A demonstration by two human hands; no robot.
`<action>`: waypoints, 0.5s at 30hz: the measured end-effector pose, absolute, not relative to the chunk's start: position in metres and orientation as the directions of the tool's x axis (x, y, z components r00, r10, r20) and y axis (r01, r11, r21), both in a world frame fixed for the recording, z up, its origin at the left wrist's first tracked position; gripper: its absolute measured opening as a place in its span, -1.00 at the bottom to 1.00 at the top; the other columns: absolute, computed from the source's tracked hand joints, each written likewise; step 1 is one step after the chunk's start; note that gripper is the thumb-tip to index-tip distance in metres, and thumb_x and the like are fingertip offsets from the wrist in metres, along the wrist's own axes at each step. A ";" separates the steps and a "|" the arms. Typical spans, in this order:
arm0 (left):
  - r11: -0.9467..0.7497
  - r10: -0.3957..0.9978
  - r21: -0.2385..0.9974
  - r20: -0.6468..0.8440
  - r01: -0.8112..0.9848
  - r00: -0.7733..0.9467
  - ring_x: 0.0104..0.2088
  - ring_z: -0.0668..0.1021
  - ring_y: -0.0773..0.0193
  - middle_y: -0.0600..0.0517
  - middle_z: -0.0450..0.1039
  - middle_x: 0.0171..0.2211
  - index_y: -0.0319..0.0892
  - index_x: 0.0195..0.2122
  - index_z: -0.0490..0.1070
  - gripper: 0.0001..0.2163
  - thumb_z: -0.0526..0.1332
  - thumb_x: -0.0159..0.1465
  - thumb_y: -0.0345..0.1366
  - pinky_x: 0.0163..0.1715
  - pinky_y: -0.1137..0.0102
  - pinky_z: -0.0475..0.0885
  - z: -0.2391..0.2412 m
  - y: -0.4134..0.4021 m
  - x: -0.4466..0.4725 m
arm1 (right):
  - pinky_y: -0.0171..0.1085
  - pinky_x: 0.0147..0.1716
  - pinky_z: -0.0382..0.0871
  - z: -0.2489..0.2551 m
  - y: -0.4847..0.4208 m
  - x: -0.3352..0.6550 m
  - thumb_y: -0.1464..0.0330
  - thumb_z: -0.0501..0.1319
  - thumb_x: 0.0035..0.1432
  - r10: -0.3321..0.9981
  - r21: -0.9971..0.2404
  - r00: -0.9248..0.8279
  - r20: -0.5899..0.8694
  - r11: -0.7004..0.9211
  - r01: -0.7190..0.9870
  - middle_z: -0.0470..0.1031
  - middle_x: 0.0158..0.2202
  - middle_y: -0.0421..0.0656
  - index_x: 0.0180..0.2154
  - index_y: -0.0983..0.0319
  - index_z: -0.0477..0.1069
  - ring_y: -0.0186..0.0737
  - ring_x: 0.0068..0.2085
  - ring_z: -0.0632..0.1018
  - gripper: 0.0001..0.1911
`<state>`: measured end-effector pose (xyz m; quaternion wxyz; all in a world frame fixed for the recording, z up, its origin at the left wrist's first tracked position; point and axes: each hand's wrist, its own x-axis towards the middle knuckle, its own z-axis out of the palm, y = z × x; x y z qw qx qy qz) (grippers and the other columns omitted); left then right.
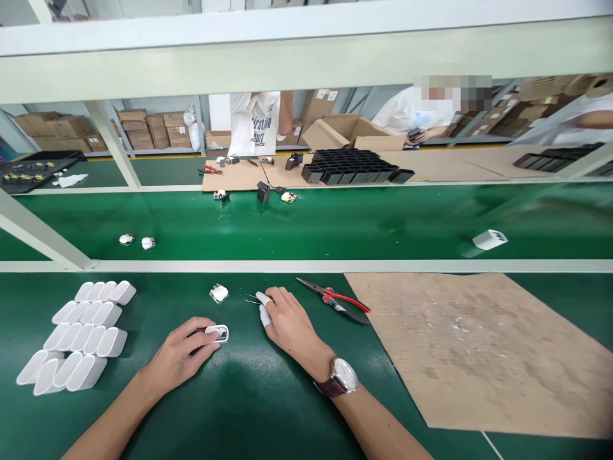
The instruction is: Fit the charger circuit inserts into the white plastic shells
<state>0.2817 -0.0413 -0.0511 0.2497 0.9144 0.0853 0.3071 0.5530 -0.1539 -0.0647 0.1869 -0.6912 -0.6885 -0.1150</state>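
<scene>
Well, left hand (186,348) gripping white oval plastic shell (225,333), right hand (291,321) pinching thin metal tweezers (253,301) near it, white shirt (255,124) beyond it lettered "iration".

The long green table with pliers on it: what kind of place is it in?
Probably an assembly workshop: white cases sit in rows, pliers lie close by, and cardboard boxes are stacked behind.
</scene>
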 end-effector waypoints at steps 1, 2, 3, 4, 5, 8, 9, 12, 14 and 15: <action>-0.868 0.312 0.497 0.528 0.011 0.790 -0.08 0.65 0.19 -0.08 0.55 -0.02 -0.05 0.08 0.48 -0.73 0.29 0.41 -0.47 -0.12 0.36 0.60 -0.051 -0.042 0.282 | -0.04 -0.10 0.42 -0.064 -0.154 0.551 0.58 0.14 0.28 0.895 -0.113 0.008 0.446 0.047 0.992 0.48 -0.07 0.05 -0.07 0.30 0.50 0.04 -0.09 0.45 -0.76; -0.872 0.317 0.489 0.531 0.021 0.786 -0.08 0.65 0.18 -0.08 0.56 -0.02 -0.06 0.06 0.50 -0.74 0.29 0.40 -0.47 -0.12 0.35 0.60 -0.050 -0.043 0.282 | -0.04 -0.09 0.42 -0.064 -0.155 0.548 0.57 0.12 0.32 0.879 -0.127 -0.015 0.477 0.086 0.988 0.48 -0.03 0.07 -0.03 0.30 0.49 0.04 -0.07 0.45 -0.74; -0.874 0.321 0.485 0.534 0.028 0.782 -0.08 0.66 0.17 -0.08 0.56 -0.03 -0.06 0.04 0.51 -0.76 0.30 0.40 -0.47 -0.12 0.35 0.60 -0.050 -0.044 0.282 | -0.04 -0.08 0.43 -0.063 -0.155 0.544 0.56 0.10 0.34 0.863 -0.140 -0.044 0.503 0.131 0.981 0.48 -0.01 0.07 0.00 0.30 0.48 0.04 -0.05 0.45 -0.72; -0.874 0.323 0.485 0.536 0.029 0.780 -0.09 0.66 0.17 -0.07 0.56 -0.03 -0.05 0.01 0.53 -0.77 0.30 0.40 -0.48 -0.13 0.36 0.60 -0.050 -0.045 0.282 | -0.04 -0.08 0.43 -0.062 -0.156 0.541 0.56 0.09 0.36 0.850 -0.150 -0.073 0.522 0.176 0.973 0.48 0.00 0.07 0.03 0.29 0.47 0.03 -0.04 0.45 -0.71; -0.871 0.325 0.490 0.535 0.026 0.780 -0.10 0.66 0.18 -0.07 0.57 -0.03 -0.04 -0.01 0.55 -0.77 0.29 0.39 -0.48 -0.15 0.36 0.60 -0.051 -0.046 0.282 | -0.04 -0.08 0.44 -0.062 -0.157 0.537 0.56 0.08 0.37 0.840 -0.157 -0.100 0.533 0.214 0.964 0.48 0.00 0.06 0.05 0.28 0.46 0.03 -0.04 0.46 -0.70; -0.820 0.379 0.572 0.507 0.026 0.774 -0.13 0.66 0.18 -0.06 0.59 -0.04 -0.02 -0.08 0.60 -0.80 0.30 0.38 -0.47 -0.18 0.35 0.59 -0.053 -0.048 0.283 | -0.03 -0.06 0.45 -0.064 -0.157 0.528 0.54 0.09 0.39 0.829 -0.174 -0.157 0.536 0.290 0.941 0.50 -0.01 0.05 0.11 0.28 0.43 0.02 -0.04 0.47 -0.68; -0.765 0.442 0.642 0.477 0.042 0.760 -0.14 0.66 0.17 -0.06 0.60 -0.06 -0.03 -0.11 0.61 -0.84 0.31 0.38 -0.43 -0.18 0.34 0.60 -0.054 -0.048 0.284 | -0.02 -0.05 0.46 -0.065 -0.157 0.525 0.54 0.09 0.39 0.829 -0.180 -0.169 0.533 0.306 0.935 0.50 -0.01 0.05 0.12 0.29 0.42 0.02 -0.04 0.48 -0.68; -0.357 0.710 0.929 0.204 0.094 0.674 -0.27 0.66 0.19 -0.06 0.62 -0.21 -0.10 -0.18 0.61 -0.91 0.35 0.37 -0.23 -0.28 0.34 0.63 -0.051 -0.044 0.290 | -0.01 -0.01 0.47 -0.068 -0.156 0.521 0.55 0.11 0.37 0.834 -0.203 -0.186 0.520 0.332 0.921 0.50 0.00 0.06 0.10 0.31 0.42 0.02 -0.03 0.49 -0.69; 0.005 0.792 0.997 -0.051 0.077 0.608 -0.34 0.64 0.21 -0.04 0.61 -0.30 -0.16 -0.21 0.61 -0.78 0.39 0.32 -0.10 -0.34 0.34 0.64 -0.046 -0.040 0.293 | -0.02 0.00 0.47 -0.070 -0.155 0.521 0.55 0.13 0.36 0.838 -0.217 -0.184 0.514 0.335 0.917 0.50 -0.01 0.05 0.08 0.31 0.43 0.00 -0.03 0.49 -0.70; 0.131 0.798 0.990 -0.137 0.052 0.587 -0.35 0.64 0.22 -0.03 0.60 -0.31 -0.18 -0.21 0.60 -0.72 0.42 0.28 -0.05 -0.35 0.34 0.64 -0.044 -0.038 0.294 | -0.03 0.00 0.48 -0.070 -0.155 0.520 0.56 0.15 0.36 0.839 -0.223 -0.183 0.512 0.335 0.915 0.50 -0.01 0.05 0.07 0.31 0.43 -0.01 -0.03 0.50 -0.71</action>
